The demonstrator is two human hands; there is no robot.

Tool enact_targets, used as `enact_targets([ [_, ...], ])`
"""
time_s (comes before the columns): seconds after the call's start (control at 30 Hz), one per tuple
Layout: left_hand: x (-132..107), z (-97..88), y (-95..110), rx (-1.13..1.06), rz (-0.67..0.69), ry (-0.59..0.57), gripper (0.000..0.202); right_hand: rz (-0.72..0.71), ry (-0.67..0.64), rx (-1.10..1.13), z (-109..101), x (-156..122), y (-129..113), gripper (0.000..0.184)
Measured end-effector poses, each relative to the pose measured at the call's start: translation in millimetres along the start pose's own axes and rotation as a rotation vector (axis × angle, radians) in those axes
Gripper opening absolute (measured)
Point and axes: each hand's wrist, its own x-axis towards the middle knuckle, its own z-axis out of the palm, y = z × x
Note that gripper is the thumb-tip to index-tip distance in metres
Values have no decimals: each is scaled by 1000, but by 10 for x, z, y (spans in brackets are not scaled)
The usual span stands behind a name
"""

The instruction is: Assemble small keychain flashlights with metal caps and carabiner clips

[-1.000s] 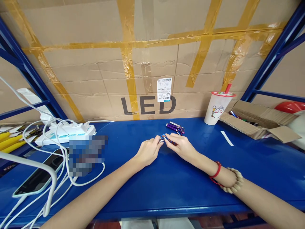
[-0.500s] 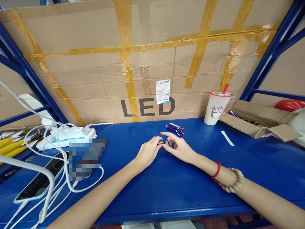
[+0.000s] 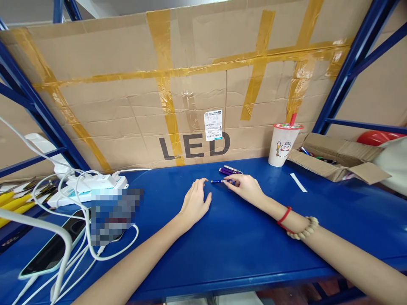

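Observation:
A slim, shiny blue stick-shaped item with a metallic band is pinched in the fingers of my right hand, its free end pointing left. Some of it is hidden by the fingers, so its kind is unclear. My left hand is empty, thumb apart from the fingers, close to the stick's free end. Just behind my right hand, a small group of slim purple and silver sticks lies on the blue tabletop.
A lidded drink cup with a red straw stands at back right, beside an open cardboard box holding pens. A white strip lies nearby. Left are a power strip, white cables and a phone. A large carton stands behind.
My hands have moved apart. The left one has let go and opened, while the right one keeps the blue stick, now held out leftward. The view has shifted slightly.

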Motion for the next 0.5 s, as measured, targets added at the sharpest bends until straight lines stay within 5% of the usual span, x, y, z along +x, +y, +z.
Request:
enact_targets([
  [0.23,-6,-10,9,11,5,-15,25,64,16,-70,-13,56,106,14],
  [0.4,-8,-4,1,9,30,-2,23,-53,93,-123,38,53,155,20],
  [0.5,-9,-10,3,11,29,-16,21,-89,115,-176,90,59,208,40],
])
